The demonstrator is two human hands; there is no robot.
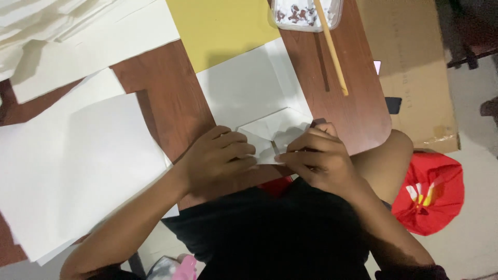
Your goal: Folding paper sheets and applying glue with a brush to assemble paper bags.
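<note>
At the lower centre of the frame, a folded white paper (pixel 270 136) is pressed flat on the brown table (pixel 171 103) by the left hand (pixel 218 163), fingers curled on its lower left part, while its right edge is pinched by the right hand (pixel 316 158). Above it a yellow sheet (pixel 223 26) is seen, with a clear container (pixel 306 13) and a wooden stick (pixel 332 49) at upper right. White sheets (pixel 78 166) are stacked at left.

A reddish-brown wooden table (pixel 171 103) carries it all: white paper sheets (pixel 78 155) stacked at left, a yellow sheet (pixel 223 26) up top, a folded white paper (pixel 259 93) in the middle, a clear container (pixel 306 13), and a wooden stick (pixel 332 49).
</note>
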